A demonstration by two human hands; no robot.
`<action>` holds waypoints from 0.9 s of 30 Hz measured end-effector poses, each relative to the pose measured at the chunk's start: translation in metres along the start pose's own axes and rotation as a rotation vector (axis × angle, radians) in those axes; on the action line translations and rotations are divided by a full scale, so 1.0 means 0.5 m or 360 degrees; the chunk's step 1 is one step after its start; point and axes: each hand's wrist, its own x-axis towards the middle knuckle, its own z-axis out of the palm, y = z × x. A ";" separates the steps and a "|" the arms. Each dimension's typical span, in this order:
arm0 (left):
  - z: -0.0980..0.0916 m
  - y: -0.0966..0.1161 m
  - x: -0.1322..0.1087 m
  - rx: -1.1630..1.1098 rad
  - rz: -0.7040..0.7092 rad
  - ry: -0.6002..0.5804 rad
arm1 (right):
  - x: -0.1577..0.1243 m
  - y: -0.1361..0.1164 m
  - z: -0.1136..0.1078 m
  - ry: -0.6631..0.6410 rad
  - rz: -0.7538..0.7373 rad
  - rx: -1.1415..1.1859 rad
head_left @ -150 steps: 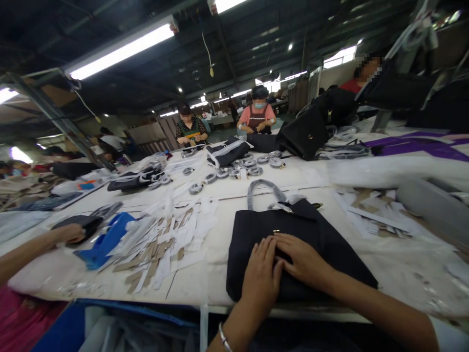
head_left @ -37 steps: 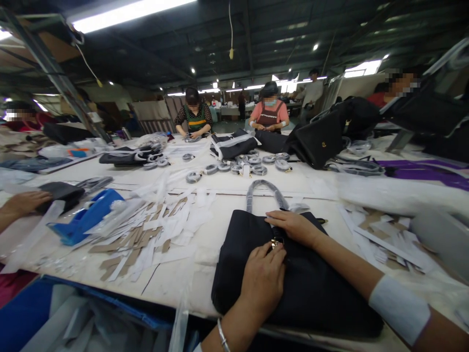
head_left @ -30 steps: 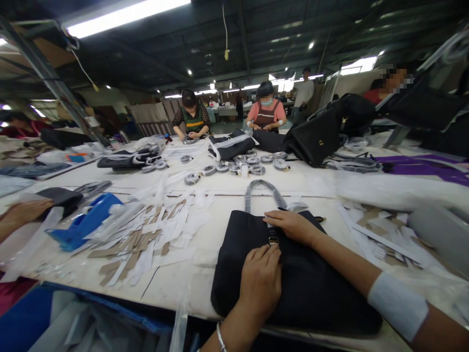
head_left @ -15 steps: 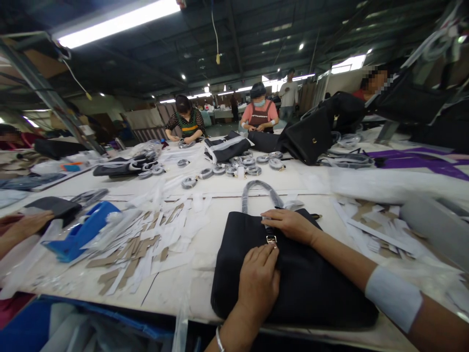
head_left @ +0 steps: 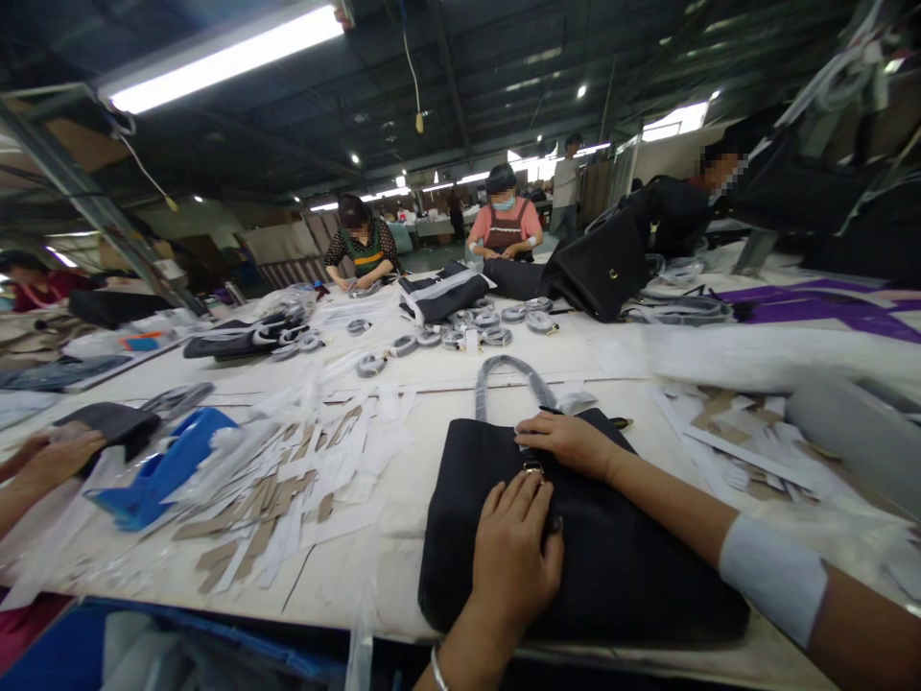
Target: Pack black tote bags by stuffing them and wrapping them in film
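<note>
A black handbag [head_left: 648,557] lies flat in front of me. Its plastic-wrapped handle [head_left: 496,372] arches beyond the top edge. My left hand [head_left: 512,557] rests on the bag's front, fingers stretched out and thumb apart, fingertips at a small gold buckle [head_left: 532,467]. Just above the buckle, my right hand [head_left: 572,443] reaches in from the right and grips the short black strap [head_left: 531,453] near the handle's base. The left hand's fingers partly cover the buckle and the strap's lower end.
Paper and cardboard strips [head_left: 288,499] lie left of the bag beside a blue tape dispenser [head_left: 162,470]. More scraps [head_left: 748,446] lie right. Wrapped handle coils [head_left: 432,336] and black bags [head_left: 604,269] sit farther back. Co-workers sit across; another person's hands [head_left: 61,465] work at left.
My left hand's fingers have straightened from a curled grip at the buckle and now lie flatter, with the thumb spread. My right hand stays almost in place.
</note>
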 end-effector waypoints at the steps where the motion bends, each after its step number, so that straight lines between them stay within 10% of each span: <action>1: -0.002 0.002 0.000 -0.0018 0.0025 0.0000 | 0.000 0.000 -0.004 0.0015 0.0016 -0.0009; 7: -0.004 0.001 -0.001 -0.0149 0.0048 -0.0010 | -0.009 -0.034 -0.050 0.0275 0.0399 0.0272; 14: -0.010 0.006 -0.003 -0.0254 0.0085 0.0082 | -0.055 -0.084 -0.048 -0.0345 0.0490 0.0670; 27: -0.053 0.024 -0.017 -0.0460 0.0111 0.0092 | -0.089 -0.148 -0.039 -0.0205 0.0473 0.0499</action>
